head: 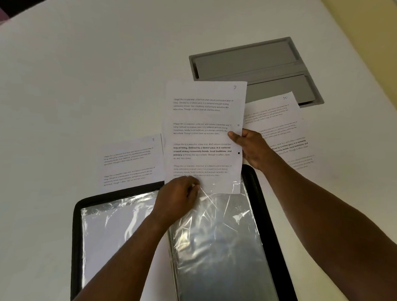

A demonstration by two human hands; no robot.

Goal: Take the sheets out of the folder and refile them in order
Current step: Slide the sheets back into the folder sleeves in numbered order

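Note:
A black folder (271,222) lies open on the white table, with clear plastic sleeves on both sides. A printed sheet numbered 7 (203,119) stands partly inside the top of the right-hand sleeve (219,241). My right hand (249,145) pinches this sheet at its right edge. At the sleeve's mouth, my left hand (180,197) grips the plastic by the sheet's bottom edge. One loose sheet (132,161) lies flat beyond the folder on the left. Another, numbered 10 (281,121), lies to the right.
A grey recessed cable hatch (252,62) is set into the table behind the sheets. The left-hand sleeve (109,232) holds a white page. A dark gap shows past the table's far left edge.

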